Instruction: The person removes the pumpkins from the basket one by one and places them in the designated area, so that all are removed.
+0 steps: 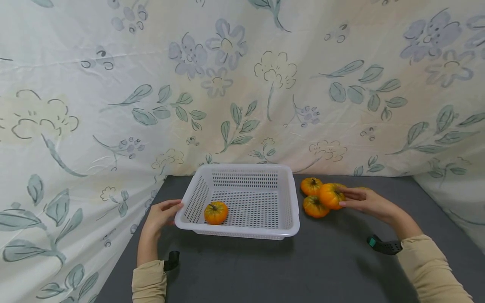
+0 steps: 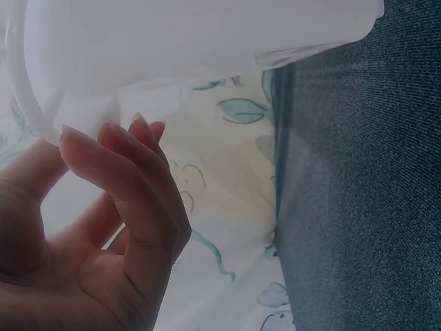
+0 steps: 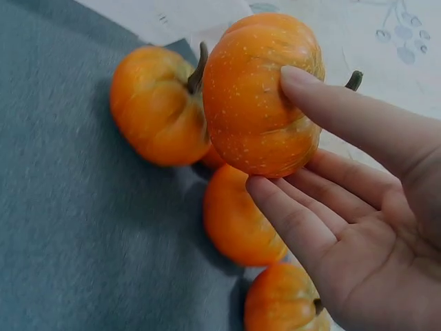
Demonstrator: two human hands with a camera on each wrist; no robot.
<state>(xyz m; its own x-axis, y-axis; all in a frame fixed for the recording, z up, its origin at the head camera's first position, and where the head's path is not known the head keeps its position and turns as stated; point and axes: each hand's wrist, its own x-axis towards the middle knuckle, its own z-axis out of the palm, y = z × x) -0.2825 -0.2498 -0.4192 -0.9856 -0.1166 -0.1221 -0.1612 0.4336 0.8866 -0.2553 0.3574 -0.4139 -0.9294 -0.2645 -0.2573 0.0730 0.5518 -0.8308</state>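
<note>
A white perforated plastic basket (image 1: 243, 231) stands on the dark table with one small orange pumpkin (image 1: 216, 213) inside, near its front left corner. My left hand (image 1: 161, 218) pinches the basket's left rim; in the left wrist view the thumb and fingertips (image 2: 77, 146) meet at the rim (image 2: 31, 103). At the right, my right hand (image 1: 369, 205) holds another small pumpkin (image 3: 262, 96) between thumb and fingers, its stem turned toward the palm side. Beside and below it in the right wrist view are several more pumpkins, among them one with a curved stem (image 3: 155, 107).
Two of the loose pumpkins, a rear one (image 1: 311, 186) and a front one (image 1: 315, 206), lie just right of the basket. A floral cloth (image 1: 242, 84) hangs behind the dark table (image 1: 242, 273) and along its sides.
</note>
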